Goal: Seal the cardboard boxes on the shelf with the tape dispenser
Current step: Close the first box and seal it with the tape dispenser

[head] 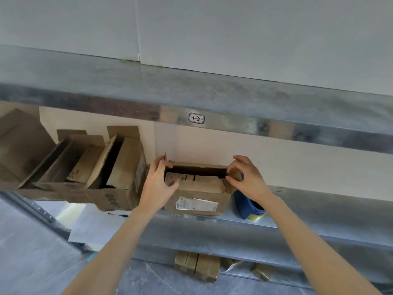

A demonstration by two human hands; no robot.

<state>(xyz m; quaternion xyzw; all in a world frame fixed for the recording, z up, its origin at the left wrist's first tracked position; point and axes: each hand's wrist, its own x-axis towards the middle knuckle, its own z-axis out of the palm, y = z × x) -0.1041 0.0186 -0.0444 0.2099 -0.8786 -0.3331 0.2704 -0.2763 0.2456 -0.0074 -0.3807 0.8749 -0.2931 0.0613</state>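
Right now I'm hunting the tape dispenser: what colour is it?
The tape dispenser is blue with a yellow end; head view.

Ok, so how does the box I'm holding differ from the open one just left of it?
The held box has flaps folded nearly shut, leaving a dark slit; the left box has flaps wide open. The held box has a white label on its front; the left box's front shows only dark print. The left hand and right hand grip the held box, not the left box. Both are brown cardboard on one shelf.
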